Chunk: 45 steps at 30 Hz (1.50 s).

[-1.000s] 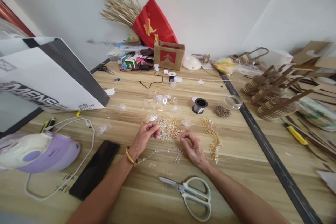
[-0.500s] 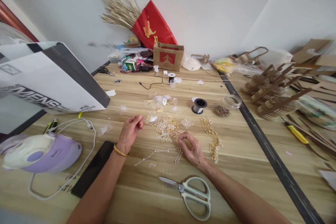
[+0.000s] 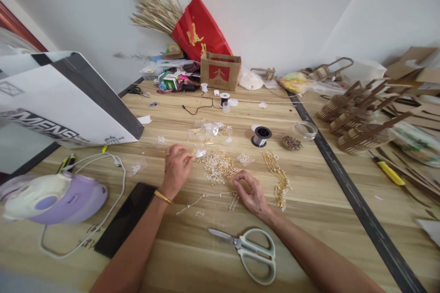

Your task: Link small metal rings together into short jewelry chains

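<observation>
Diffuse lt. is falling on light-brown wood-grain tabletop, w/ soft shadows; small gold-and-silver pieces are blurring slightly; wide-angle edges are stretching.

Two hands, two scissors

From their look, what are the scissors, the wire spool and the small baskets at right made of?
Scissors: blades likely polished steel, given their silvery shine; handles pale green, probably smooth plastic.

Wire spool: black, apparently plastic flanges; the winding's silvery gleam suggests metal wire, though clear line is possible.

Small baskets: brown, woven slats, seemingly bamboo or wood, with a dull surface.
</observation>
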Each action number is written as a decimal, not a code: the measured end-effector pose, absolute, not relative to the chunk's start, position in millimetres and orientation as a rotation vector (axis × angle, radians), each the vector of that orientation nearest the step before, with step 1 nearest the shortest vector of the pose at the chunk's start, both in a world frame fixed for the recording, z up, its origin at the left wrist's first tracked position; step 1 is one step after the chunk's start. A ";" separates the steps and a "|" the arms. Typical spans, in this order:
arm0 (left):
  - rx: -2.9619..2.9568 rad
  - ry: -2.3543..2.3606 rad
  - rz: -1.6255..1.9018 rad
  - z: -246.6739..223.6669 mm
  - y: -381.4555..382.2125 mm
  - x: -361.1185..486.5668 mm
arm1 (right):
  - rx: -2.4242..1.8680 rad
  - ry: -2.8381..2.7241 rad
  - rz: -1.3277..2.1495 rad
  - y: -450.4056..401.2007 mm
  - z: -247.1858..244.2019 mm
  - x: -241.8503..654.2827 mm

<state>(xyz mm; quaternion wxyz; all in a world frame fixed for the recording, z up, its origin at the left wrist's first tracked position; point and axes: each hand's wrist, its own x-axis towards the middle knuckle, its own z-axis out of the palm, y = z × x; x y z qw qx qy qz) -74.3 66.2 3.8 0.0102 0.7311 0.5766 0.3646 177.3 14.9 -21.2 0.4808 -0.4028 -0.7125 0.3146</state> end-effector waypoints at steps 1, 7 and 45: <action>2.333 1.689 1.082 5.3 63.1 -65.6 | -0.988 -1.740 0.768 15.0 -20.9 177.3; 2.446 1.273 0.811 2.6 44.7 -19.3 | -1.004 -1.734 0.776 15.2 -21.1 177.5; 2.535 1.316 0.593 -12.1 35.4 -0.9 | -0.990 -1.735 0.788 16.4 -23.9 176.6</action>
